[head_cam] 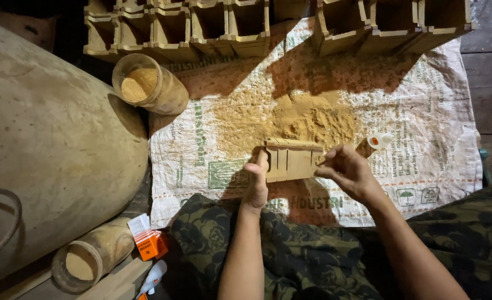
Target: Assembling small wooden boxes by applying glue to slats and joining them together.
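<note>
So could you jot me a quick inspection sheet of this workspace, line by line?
Surface: printed woven sack spread flat, a sawdust pile on it.
Job's things: small slotted wooden box, held between both hands.
Clutter: two jars of sawdust, orange carton, small white bottle.
Grip: left hand grasps the box's left end; right hand pinches its right end.
Cables: nothing seen.
Surroundings: rows of wooden boxes behind; large rounded vessel at left.
</note>
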